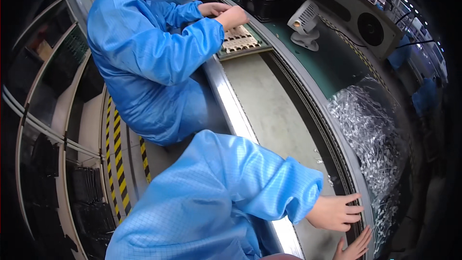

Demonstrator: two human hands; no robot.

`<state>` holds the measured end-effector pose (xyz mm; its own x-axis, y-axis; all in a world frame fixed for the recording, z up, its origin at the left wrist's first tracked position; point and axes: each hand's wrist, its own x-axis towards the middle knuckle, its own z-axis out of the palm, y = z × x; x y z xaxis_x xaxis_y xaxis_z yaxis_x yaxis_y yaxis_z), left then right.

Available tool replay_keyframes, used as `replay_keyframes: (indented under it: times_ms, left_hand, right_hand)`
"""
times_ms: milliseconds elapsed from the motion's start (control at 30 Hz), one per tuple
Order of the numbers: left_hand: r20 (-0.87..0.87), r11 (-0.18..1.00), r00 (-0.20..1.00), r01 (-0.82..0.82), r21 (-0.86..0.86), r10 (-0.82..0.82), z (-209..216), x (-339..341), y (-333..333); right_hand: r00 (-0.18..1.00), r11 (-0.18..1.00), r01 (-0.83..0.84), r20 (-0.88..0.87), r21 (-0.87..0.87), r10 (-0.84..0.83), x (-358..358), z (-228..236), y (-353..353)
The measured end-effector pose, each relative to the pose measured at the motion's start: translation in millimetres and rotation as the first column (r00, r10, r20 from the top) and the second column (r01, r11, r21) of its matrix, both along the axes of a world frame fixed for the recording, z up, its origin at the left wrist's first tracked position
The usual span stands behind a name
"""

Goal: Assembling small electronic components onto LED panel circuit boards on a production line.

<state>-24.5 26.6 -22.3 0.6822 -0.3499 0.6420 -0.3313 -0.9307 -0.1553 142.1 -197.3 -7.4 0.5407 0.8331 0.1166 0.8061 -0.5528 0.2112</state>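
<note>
By the near stretch of belt [264, 103]: no part visible in either hand. With left hand [333, 213] over the dark track [339, 166] next to the metal rail [355, 166], fingers spread apart, gripping nothing. With right hand [356, 247] just below, at the same edge, fingers straight, thumb apart, apparently empty too. Cannot tell whether pressing on the rail.

Nearest loose stuff: small pale bits [330, 181] at the belt's edge, near the left cuff [313, 188], untouched; past the rail, a heap of small shiny parts [365, 135], apart from the fingers.

Farther up: tray [240, 43] with rows of pale pieces, under a co-worker's hands [233, 18]; grip there not clear.

Progress, by judgement: no tray under the near hands, so no assembly begun here; tray work apparently under way up the line. Amount done or left: cannot tell.
</note>
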Motion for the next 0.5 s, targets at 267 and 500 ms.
replay_keyframes:
  times_ms: [267, 500]
  left_hand:
    - [0.028, 0.999, 0.999, 0.024, -0.035, -0.023, -2.6, 1.1, 0.8]
    - [-0.012, 0.99, 0.997, 0.072, -0.124, -0.074, -3.8, -6.5, -1.8]
  right_hand:
    - [0.998, 0.999, -0.049, 0.028, -0.006, 0.049, 1.4, -3.6, -0.1]
    - [1.0, 0.999, -0.027, 0.001, -0.023, 0.027, -4.7, -9.1, -2.5]
